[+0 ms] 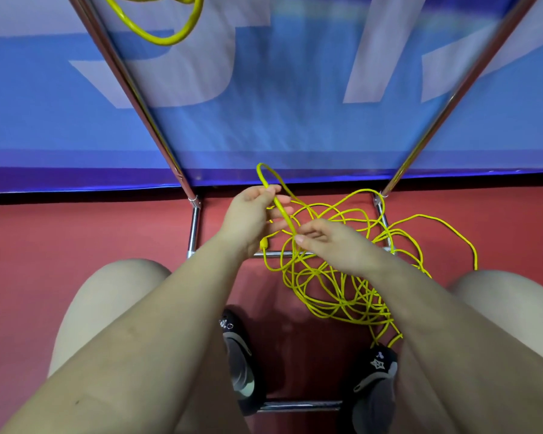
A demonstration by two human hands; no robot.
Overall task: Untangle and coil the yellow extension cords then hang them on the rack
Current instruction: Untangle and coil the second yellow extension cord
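Cord (333, 286) lies in a loose yellow tangle on the red floor (76, 230), over the rack's (194, 225) base bars, just ahead of the person's shoes. It looks thin, light and limp, likely to snag on itself, so best taken near a free end. Right hand (336, 242) pinches one strand; left hand (251, 214), fingers curled, holds up a small loop. Farther up, a coiled cord (160, 29) hangs on the rack.

Tangled cord (336, 277) lies on floor (85, 233), across rack (195, 227) base. Coiled cord (170, 29) hangs upper left, seemingly from rack. Hands ahead of knees.
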